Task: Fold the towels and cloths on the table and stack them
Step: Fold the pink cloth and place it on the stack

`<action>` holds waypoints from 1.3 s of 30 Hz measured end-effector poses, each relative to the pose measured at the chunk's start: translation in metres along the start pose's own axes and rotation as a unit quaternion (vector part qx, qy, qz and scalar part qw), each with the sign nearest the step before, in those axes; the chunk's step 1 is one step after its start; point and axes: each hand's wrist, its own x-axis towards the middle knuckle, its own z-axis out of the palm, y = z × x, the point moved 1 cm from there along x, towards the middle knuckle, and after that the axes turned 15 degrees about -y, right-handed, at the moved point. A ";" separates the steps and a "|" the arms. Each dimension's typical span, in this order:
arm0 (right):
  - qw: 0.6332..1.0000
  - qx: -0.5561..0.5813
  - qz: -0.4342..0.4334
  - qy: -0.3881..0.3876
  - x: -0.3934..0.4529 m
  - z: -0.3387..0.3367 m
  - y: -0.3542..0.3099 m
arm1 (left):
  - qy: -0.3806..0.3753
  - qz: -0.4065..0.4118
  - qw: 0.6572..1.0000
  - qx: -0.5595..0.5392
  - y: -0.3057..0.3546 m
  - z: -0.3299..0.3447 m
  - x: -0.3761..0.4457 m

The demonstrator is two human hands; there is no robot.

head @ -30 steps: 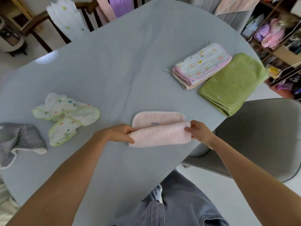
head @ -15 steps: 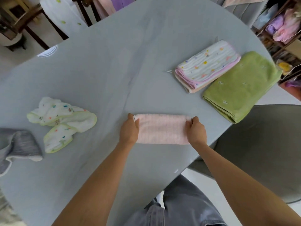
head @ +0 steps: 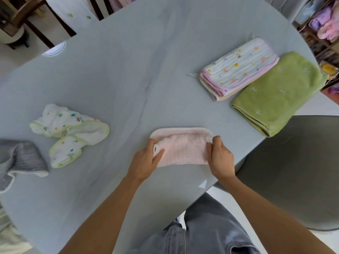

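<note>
A pale pink cloth lies folded lengthwise near the front edge of the grey table. My left hand pinches its left end and my right hand pinches its right end. At the back right a white patterned cloth with pink trim lies folded on a peach one, with a folded green towel beside it. At the left lie a crumpled white cloth with green trim and a crumpled grey cloth.
A grey chair stands to the right of the table's front edge. Wooden chairs draped with cloths stand behind the table. Shelves with pink and purple fabrics are at the far right.
The near half of the pink cloth was folded over onto the far half. Both hands shifted from its near corners to its two ends and now lift the top layer slightly.
</note>
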 end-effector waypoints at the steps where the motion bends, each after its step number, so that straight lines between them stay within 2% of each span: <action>1: 1.000 0.004 0.005 0.004 0.001 -0.001 -0.001 | 0.022 -0.013 1.000 0.000 0.000 0.000 0.002; 5: 0.997 0.049 0.053 0.025 0.014 -0.007 -0.004 | 0.098 -0.097 0.990 0.002 0.007 -0.006 0.022; 11: 0.989 0.042 0.139 -0.021 0.039 -0.008 -0.004 | 0.017 -0.199 0.971 0.132 0.008 0.001 0.041; 13: 0.987 0.060 0.149 -0.008 0.040 -0.010 -0.008 | 0.033 -0.225 0.965 0.128 0.010 -0.001 0.042; 15: 0.992 0.008 0.116 0.054 0.036 -0.009 -0.011 | 0.125 -0.204 0.965 0.108 0.015 -0.004 0.038; 17: 0.991 -0.076 0.032 0.105 0.032 -0.004 -0.017 | 0.229 -0.111 0.956 0.149 0.020 -0.003 0.036; 18: 0.989 -0.103 -0.023 0.107 0.032 0.002 -0.022 | 0.246 -0.050 0.952 0.172 0.022 0.001 0.036; 21: 0.980 -0.142 -0.135 0.021 0.035 0.027 -0.034 | 0.176 0.086 0.958 0.211 0.026 0.025 0.041; 25: 0.968 -0.205 -0.131 -0.066 0.042 0.049 -0.028 | 0.025 0.078 0.961 0.265 0.008 0.049 0.045; 29: 0.947 -0.265 -0.152 -0.094 0.046 0.044 -0.008 | -0.017 0.113 0.947 0.299 -0.009 0.043 0.046; 31: 0.950 -0.270 -0.122 -0.096 0.043 0.040 -0.003 | -0.021 0.086 0.952 0.293 -0.014 0.040 0.045; 35: 0.961 -0.261 -0.022 -0.087 0.033 0.039 -0.002 | -0.023 -0.035 0.970 0.241 -0.017 0.038 0.040; 37: 0.972 -0.213 0.039 -0.088 0.031 0.037 -0.001 | -0.030 -0.110 0.974 0.195 -0.020 0.033 0.037; 39: 0.985 -0.107 0.111 -0.078 0.024 0.029 -0.003 | -0.018 -0.158 0.977 0.139 -0.020 0.025 0.031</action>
